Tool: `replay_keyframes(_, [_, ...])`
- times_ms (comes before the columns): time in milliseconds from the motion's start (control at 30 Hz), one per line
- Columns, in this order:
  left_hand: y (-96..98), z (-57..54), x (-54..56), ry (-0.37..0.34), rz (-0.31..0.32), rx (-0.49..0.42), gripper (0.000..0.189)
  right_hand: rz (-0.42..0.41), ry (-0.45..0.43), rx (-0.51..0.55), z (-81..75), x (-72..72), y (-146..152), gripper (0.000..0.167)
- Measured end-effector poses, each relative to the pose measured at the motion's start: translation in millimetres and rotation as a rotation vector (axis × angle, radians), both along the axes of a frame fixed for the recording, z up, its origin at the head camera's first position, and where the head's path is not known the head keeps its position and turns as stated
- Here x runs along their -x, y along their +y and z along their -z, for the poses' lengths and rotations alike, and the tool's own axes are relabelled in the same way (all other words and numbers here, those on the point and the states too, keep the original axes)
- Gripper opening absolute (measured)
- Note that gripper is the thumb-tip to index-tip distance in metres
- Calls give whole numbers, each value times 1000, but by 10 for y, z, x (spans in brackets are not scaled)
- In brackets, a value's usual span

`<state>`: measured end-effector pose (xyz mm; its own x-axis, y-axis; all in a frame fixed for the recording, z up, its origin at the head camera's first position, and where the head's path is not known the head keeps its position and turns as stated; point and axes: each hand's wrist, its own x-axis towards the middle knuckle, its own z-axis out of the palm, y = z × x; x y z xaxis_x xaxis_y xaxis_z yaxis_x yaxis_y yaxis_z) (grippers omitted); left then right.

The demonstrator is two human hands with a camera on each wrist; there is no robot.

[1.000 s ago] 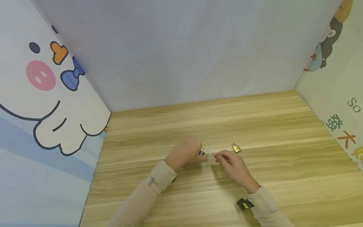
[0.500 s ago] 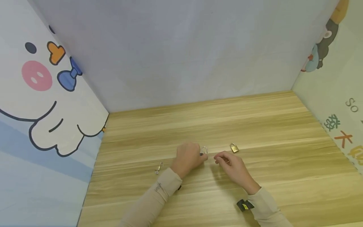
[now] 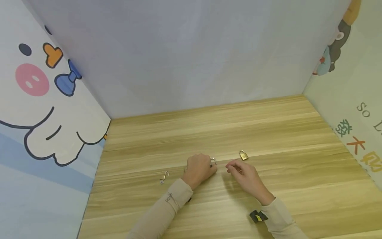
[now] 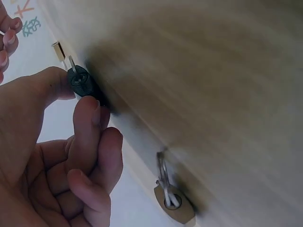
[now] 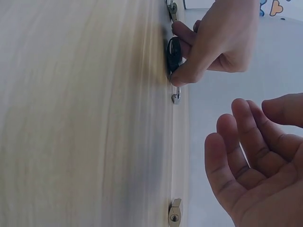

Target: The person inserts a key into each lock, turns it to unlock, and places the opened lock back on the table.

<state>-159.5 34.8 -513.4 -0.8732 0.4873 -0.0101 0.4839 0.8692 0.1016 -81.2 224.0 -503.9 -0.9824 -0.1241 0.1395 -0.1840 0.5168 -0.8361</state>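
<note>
My left hand pinches a small black padlock between thumb and fingers, low over the table. Its silver shackle stands open on the side toward my right hand; the hand hides most of the body in the head view. Left of that hand lies a brass-coloured padlock with a key ring, its shackle sprung open. My right hand hovers with relaxed, slightly bent fingers and holds nothing. Beyond its fingertips lies a second brass padlock, shackle closed.
The wood-grain table meets a pale back wall. Printed cartoon panels stand at the left and right. A black wrist strap piece sits at my right cuff.
My left hand has lowered the black padlock slightly and drawn it nearer me. The left padlock has come into view from behind my sleeve. My right hand has stayed put while the view shifted.
</note>
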Motion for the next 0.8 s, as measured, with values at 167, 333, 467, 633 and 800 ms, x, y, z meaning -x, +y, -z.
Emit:
replay_keyframes(167, [-19,-3,-10,7,11,15,55,-4,29,-27,-1,0,0,10])
replay_keyframes(333, [-33,5,-17,14,16,14,55,-16,206,-238,35,12,17,11])
replay_keyframes(467, [-39,-1,-12,37,15,-7,56,-11,396,-449,46,22,41,17])
replay_keyframes(633, [-72,-14,-8,78,22,-19,58,-28,475,-520,45,17,63,20])
replay_keyframes(800, [-89,-62,13,152,20,8,64,-33,472,-533,39,-26,74,19])
